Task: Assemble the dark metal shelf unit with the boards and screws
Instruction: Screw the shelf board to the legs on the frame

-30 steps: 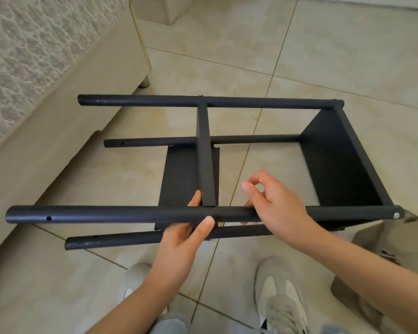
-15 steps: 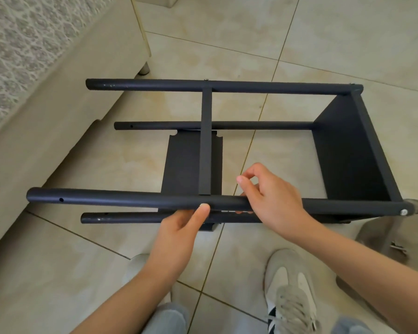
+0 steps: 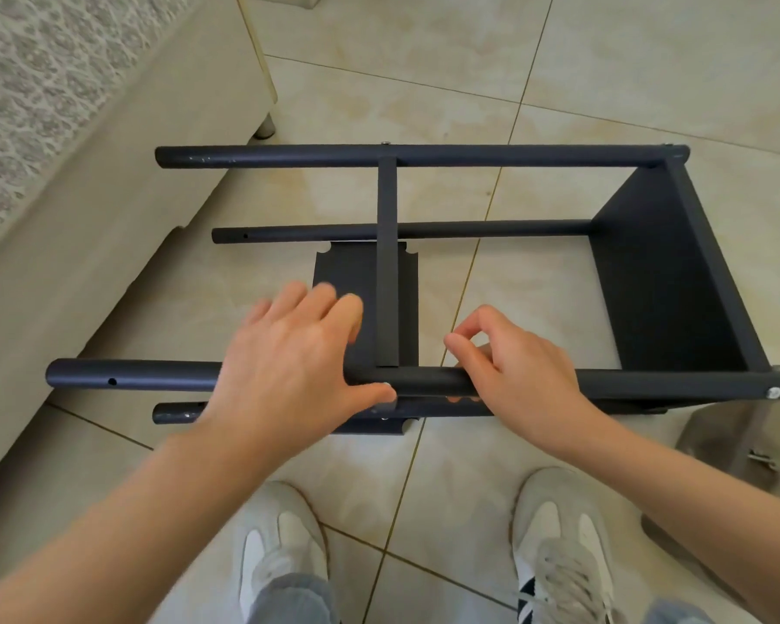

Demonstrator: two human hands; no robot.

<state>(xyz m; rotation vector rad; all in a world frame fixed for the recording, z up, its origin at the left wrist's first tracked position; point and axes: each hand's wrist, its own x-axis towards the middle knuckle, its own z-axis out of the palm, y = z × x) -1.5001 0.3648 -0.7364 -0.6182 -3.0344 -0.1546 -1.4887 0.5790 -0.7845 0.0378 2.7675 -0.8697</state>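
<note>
The dark metal shelf unit (image 3: 424,155) lies on its side on the tiled floor, its four tubes running left to right. One board (image 3: 663,272) closes its right end and a middle board (image 3: 387,263) shows edge-on. Below the frame lies a flat board with notched corners (image 3: 334,272). My left hand (image 3: 289,367) lies over the near upper tube (image 3: 131,376), fingers stretched forward and blurred, thumb along the tube's near side. My right hand (image 3: 514,367) grips the same tube just right of the middle board, fingertips showing under it. A silver screw head (image 3: 774,392) sits at the tube's right end.
A beige upholstered piece of furniture (image 3: 86,218) with a short leg (image 3: 265,126) runs along the left, close to the tube ends. A grey bag (image 3: 735,434) lies on the floor at the right. My two shoes (image 3: 559,556) stand just under the frame's near side.
My left hand has come out from under the near tube and now lies on top of it, fingers reaching forward. The frame sits a little farther from me. My right hand kept its place.
</note>
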